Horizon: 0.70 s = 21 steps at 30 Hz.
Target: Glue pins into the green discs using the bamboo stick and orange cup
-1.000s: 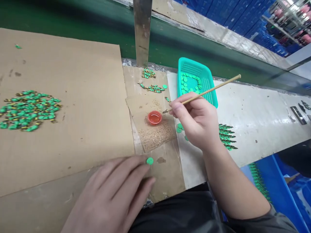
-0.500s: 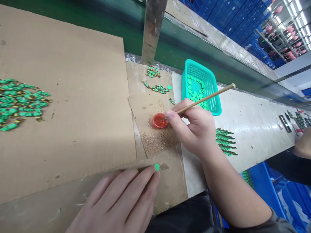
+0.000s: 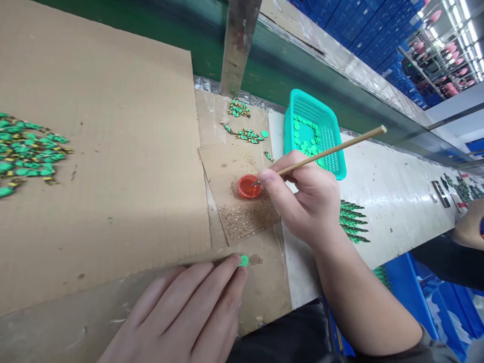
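A thin wooden stick with a dark fine tip, like a small brush [image 3: 340, 146], is pinched in my right hand [image 3: 306, 201]. Its tip dips into a shallow red cap [image 3: 248, 193] that holds a clear-looking liquid. Lower down, my left hand [image 3: 189, 307] grips a small round green disc [image 3: 244, 260] by its edge between thumb and fingertips, just above the cardboard. Tiny glittering gold grains [image 3: 242, 222] lie scattered on a cardboard piece [image 3: 215, 161] around the cap.
A turquoise basket [image 3: 342, 156] with green discs stands behind my right hand. Green-and-gold pieces lie in piles on the left cardboard [image 3: 30, 151] and at the back [image 3: 239, 107]. Rows of green pieces [image 3: 353, 222] lie right of my wrist. A co-worker's arm [image 3: 469, 227] shows far right.
The brush has tilted slightly lower to the right, its tip still in the red cap. My left hand keeps its grip on the green disc. The view has shifted slightly.
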{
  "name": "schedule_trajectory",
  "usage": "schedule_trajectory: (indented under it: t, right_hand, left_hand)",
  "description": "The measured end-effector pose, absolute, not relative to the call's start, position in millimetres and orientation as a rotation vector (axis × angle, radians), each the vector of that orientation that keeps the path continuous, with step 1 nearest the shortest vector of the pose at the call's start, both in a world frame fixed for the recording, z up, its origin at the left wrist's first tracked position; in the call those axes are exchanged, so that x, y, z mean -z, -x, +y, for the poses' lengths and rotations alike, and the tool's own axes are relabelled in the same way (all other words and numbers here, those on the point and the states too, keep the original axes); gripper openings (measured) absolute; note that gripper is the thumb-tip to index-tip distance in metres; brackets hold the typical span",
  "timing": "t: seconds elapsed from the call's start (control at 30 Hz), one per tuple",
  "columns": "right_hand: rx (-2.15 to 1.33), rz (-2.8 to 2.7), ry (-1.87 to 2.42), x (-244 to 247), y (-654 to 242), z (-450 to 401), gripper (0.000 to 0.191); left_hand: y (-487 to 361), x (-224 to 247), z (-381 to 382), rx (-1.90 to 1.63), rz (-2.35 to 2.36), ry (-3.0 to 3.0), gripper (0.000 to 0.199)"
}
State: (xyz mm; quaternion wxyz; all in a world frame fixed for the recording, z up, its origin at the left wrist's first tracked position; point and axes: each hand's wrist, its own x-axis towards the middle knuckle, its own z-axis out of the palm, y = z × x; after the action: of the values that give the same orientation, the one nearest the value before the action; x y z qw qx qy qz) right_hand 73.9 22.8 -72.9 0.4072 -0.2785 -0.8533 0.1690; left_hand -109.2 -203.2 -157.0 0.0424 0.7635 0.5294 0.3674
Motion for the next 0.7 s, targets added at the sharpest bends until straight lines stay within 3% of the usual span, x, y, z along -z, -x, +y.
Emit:
schedule_trajectory:
  t: [0.3,0.5,0.7]
  right_hand:
    - [-0.498,-2.017,0.716,65.5,-84.6,-5.1,0.024]
    - [-0.501,-2.222,0.788,68.5,-93.1,-31.3,0.019]
    - [-0.421,-2.272,0.789,78.3,-89.8,-30.1,0.026]
  left_hand:
    - [113.1,149.9,-197.4,-1.051,1.531,-2.448,0.043]
    - [113.8,149.6,-202.0,-1.006,1.550,-2.455,0.041]
    - [111.8,145.2,-199.9,-0.936,1.555,-2.504,0.041]
